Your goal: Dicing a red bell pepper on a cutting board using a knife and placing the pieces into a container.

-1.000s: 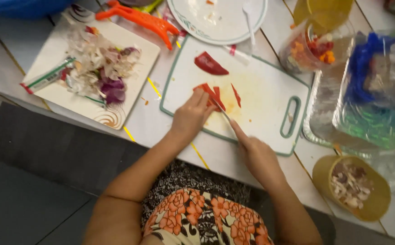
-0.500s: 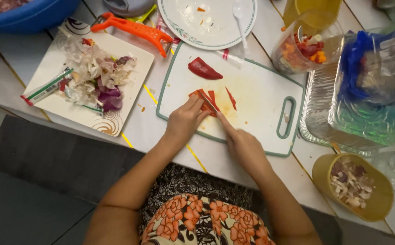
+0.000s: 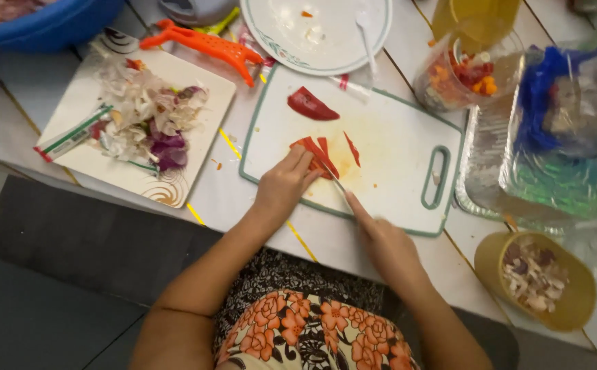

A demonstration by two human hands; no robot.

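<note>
Left hand: my left hand (image 3: 283, 186) lies on the cutting board (image 3: 387, 147), fingers curled down onto the red pepper pieces (image 3: 315, 156), pinning them.
Right hand: my right hand (image 3: 387, 243) is clenched round a knife (image 3: 332, 179) – forefinger stretched along its back, blade tip in the pepper just beside the left fingertips.
Pepper: the cut pieces sit left of the board's middle; a bigger red chunk (image 3: 311, 106) lies apart near the far edge, a thin strip (image 3: 352, 149) just to the right.
Board edges: near edge under my right wrist; the handle slot is at the right end, close to the foil tray (image 3: 517, 185).
Open room: I see bare board between the strip and the handle – the widest free patch.
Left side: a square plate of peelings (image 3: 144, 123), an orange peeler (image 3: 202, 44) beyond it.
Far side: a round white plate (image 3: 319, 34) touches the board's far edge.
Near right: a yellow bowl (image 3: 538, 281) of chopped bits.
</note>
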